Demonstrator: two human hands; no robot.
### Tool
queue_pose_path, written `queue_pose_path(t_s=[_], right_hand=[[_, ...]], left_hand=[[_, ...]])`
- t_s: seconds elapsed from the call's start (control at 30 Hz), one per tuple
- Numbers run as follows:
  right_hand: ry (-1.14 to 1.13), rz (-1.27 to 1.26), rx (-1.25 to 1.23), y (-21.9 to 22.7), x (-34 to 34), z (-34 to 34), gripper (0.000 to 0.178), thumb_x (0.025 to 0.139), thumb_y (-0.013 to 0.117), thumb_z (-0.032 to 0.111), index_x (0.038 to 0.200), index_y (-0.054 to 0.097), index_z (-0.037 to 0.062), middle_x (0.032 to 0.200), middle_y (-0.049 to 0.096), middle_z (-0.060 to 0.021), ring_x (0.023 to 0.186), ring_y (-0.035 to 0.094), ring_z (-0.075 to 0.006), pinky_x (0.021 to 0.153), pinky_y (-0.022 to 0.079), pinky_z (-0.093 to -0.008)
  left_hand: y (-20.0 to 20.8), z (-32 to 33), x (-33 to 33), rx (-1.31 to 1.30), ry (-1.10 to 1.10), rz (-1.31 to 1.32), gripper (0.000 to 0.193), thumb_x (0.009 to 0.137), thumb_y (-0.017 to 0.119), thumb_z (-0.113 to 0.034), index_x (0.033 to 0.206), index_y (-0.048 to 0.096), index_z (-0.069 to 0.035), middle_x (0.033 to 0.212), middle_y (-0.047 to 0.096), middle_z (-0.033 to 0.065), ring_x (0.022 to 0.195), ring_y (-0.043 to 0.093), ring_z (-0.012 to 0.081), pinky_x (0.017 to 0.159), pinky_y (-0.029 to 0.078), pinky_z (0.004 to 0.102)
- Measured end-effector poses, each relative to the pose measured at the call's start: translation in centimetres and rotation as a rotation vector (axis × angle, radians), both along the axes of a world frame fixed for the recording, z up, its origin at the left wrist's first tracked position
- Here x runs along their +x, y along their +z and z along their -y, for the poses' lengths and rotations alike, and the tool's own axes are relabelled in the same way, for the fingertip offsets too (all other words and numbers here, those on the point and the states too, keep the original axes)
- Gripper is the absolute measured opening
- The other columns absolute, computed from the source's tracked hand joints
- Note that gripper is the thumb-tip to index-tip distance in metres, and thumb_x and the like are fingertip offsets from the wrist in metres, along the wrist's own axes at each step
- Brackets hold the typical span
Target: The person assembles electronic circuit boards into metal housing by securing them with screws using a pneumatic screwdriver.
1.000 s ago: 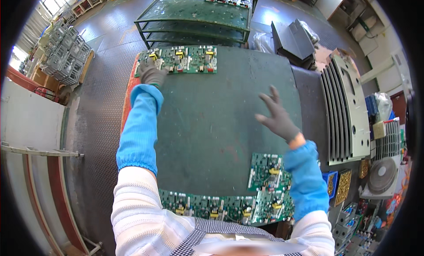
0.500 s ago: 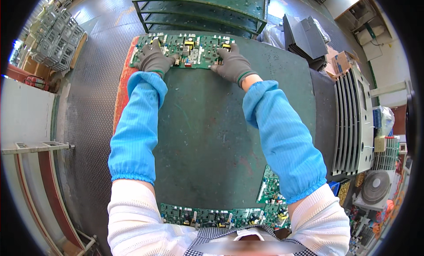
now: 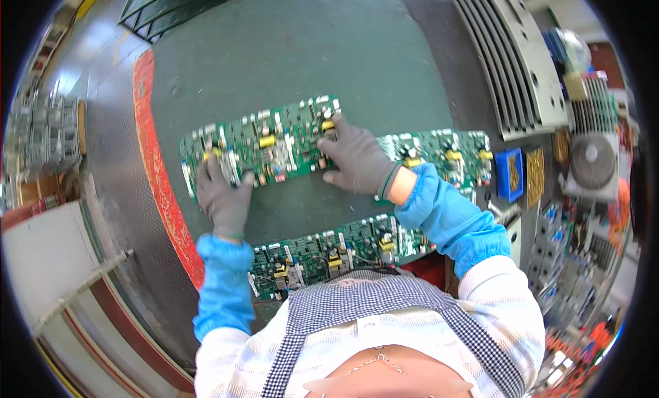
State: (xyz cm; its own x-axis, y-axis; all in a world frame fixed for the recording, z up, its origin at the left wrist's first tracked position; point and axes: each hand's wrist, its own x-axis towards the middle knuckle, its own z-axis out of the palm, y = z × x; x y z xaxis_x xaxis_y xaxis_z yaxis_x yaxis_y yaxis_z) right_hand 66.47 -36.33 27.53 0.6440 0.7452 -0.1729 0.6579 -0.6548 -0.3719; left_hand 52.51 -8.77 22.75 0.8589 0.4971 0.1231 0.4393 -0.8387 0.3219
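A long green circuit board (image 3: 250, 140) with white connectors and yellow transformers lies across the middle of the green worktable, slightly tilted. My left hand (image 3: 225, 200), in a grey glove, grips its left part, thumb at the near edge and fingers over the components. At its right end my right hand (image 3: 360, 161), gloved too, holds it the same way; the palm hides part of that edge. Close to my apron lies another long circuit board (image 3: 333, 254). More circuit boards (image 3: 453, 157) lie to the right, partly behind my right forearm.
The worktable (image 3: 295, 48) has a worn red edge strip (image 3: 152, 151) at left. A green rack (image 3: 161, 13) stands beyond its far left corner. Grey metal panels (image 3: 515, 61) lie at right, with a blue bin (image 3: 509, 175) of small parts and a fan unit (image 3: 592, 161) nearer.
Both hands have brought the circuit board from the table's far edge by the rack toward me. My arms are now bent, and the view has shifted nearer to my body.
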Motion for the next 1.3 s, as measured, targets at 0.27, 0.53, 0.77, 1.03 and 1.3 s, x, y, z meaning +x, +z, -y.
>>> queue_pose_path(t_s=[0.27, 0.53, 0.77, 1.03, 1.3], right_hand=[[0.009, 0.072, 0.085, -1.9, -10.3, 7.7, 0.05, 0.073, 0.074, 0.035, 0.111, 0.076, 0.0028, 0.147, 0.048, -0.0271, 0.137, 0.045, -0.0451, 0.112, 0.033, -0.0607], [-0.118, -0.064, 0.109, -1.7, -14.5, 11.4, 0.066, 0.079, 0.074, 0.04, 0.135, 0.061, 0.0078, 0.16, 0.031, -0.0297, 0.148, 0.031, -0.0484, 0.119, 0.024, -0.0648], [-0.46, 0.201, 0.526, 0.1, -20.9, 20.0, 0.053, 0.079, 0.077, 0.04, 0.118, 0.066, 0.0057, 0.129, 0.058, -0.0219, 0.123, 0.056, -0.0395, 0.101, 0.046, -0.0533], [-1.02, 0.288, 0.3, -0.9, -36.7, 31.5, 0.042, 0.084, 0.071, 0.034, 0.115, 0.067, 0.0052, 0.122, 0.064, -0.0153, 0.113, 0.062, -0.0352, 0.096, 0.051, -0.0469], [-1.251, 0.324, 0.295, -1.9, -44.7, 43.6, 0.043, 0.087, 0.071, 0.033, 0.118, 0.065, 0.0044, 0.126, 0.063, -0.0149, 0.114, 0.062, -0.0355, 0.097, 0.051, -0.0453]], left_hand=[[1.9, 7.1, -11.4, -0.512, -0.004, -0.037, 0.085, 0.082, 0.08, -0.024, 0.153, 0.04, 0.0, 0.149, 0.048, 0.0244, 0.138, 0.047, 0.0366, 0.116, 0.036, 0.0433], [1.0, 6.3, -12.4, -0.641, 0.002, -0.195, 0.074, 0.093, 0.073, -0.026, 0.153, 0.039, -0.001, 0.148, 0.049, 0.0206, 0.13, 0.053, 0.032, 0.108, 0.044, 0.0414], [6.7, 12.1, -9.8, -0.262, -0.206, -0.192, 0.069, 0.096, 0.067, -0.038, 0.15, 0.045, 0.0, 0.151, 0.048, 0.02, 0.133, 0.051, 0.0357, 0.102, 0.051, 0.0439], [8.4, 20.9, -9.5, -0.409, -0.595, -0.137, 0.065, 0.096, 0.069, -0.036, 0.142, 0.051, 0.005, 0.151, 0.046, 0.0239, 0.138, 0.047, 0.0376, 0.112, 0.04, 0.044], [9.5, 35.3, -14.8, -0.855, -0.772, -0.138, 0.051, 0.097, 0.07, -0.013, 0.141, 0.053, 0.004, 0.135, 0.062, 0.0173, 0.119, 0.061, 0.0247, 0.099, 0.05, 0.0334]])
